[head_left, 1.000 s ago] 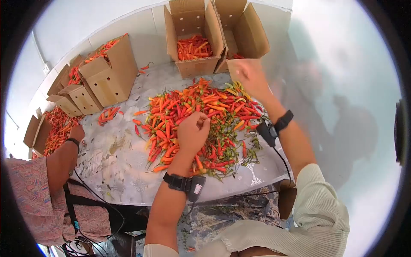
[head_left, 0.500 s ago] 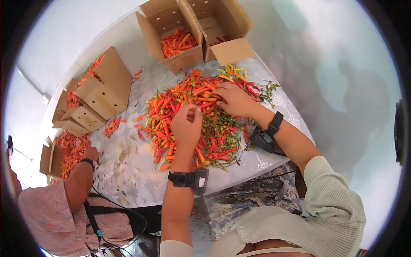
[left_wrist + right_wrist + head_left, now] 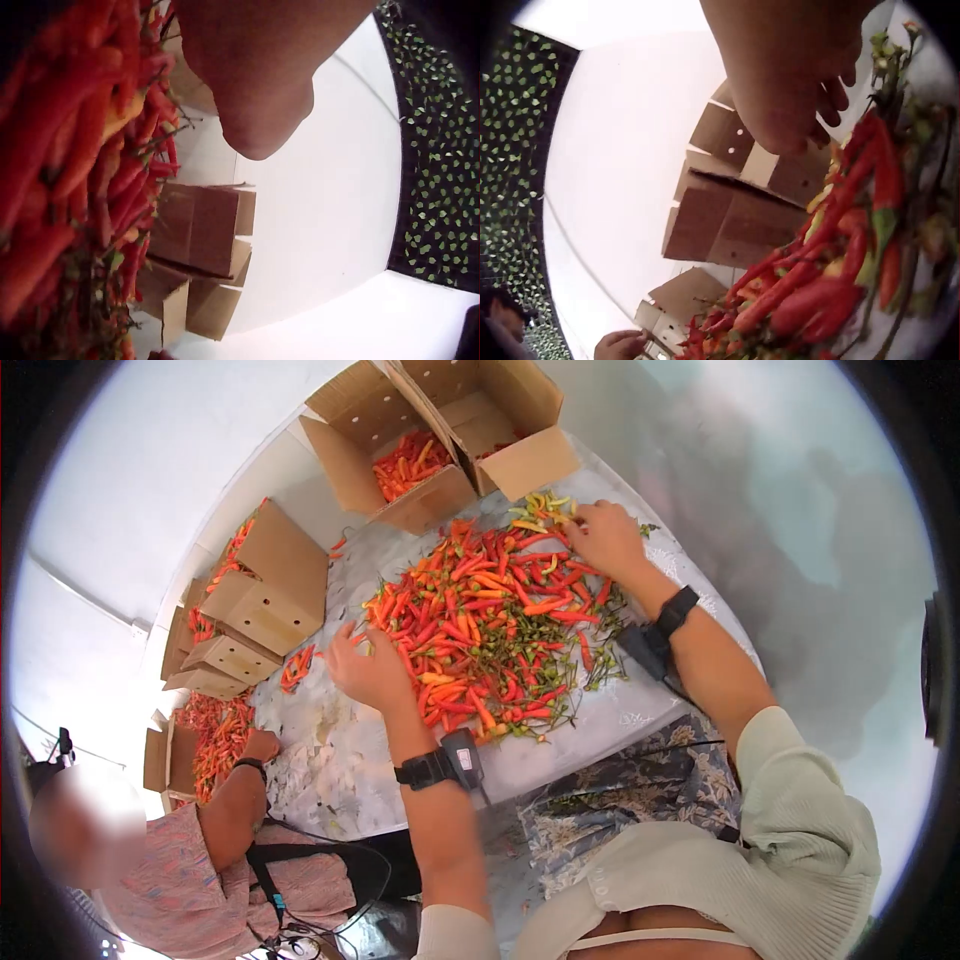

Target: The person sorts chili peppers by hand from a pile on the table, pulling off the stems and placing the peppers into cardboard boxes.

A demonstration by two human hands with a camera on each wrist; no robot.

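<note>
A heap of red and orange chili peppers (image 3: 480,610) with green stems covers the middle of the table (image 3: 330,780). My left hand (image 3: 372,672) is at the heap's left edge, thumb and forefinger apart, with an orange chili showing between them. Its fingertips are out of sight in the left wrist view. At the far right side, my right hand (image 3: 612,540) reaches over the heap, its fingertips beside a small group of yellow chilies (image 3: 540,510). In the right wrist view its fingers (image 3: 829,112) hang loosely bent, with nothing seen between them.
Two open cardboard boxes stand at the back, one box (image 3: 345,470) with red chilies inside. More boxes (image 3: 275,585) line the left wall. Another person (image 3: 190,860) works at the left beside a second chili heap (image 3: 215,740). Green stems (image 3: 600,650) lie along the heap's right side.
My right hand came down from near the back box onto the heap, then shifted to the yellow chilies. My left hand moved left off the heap's middle, its thumb and forefinger parting. The head view turned.
</note>
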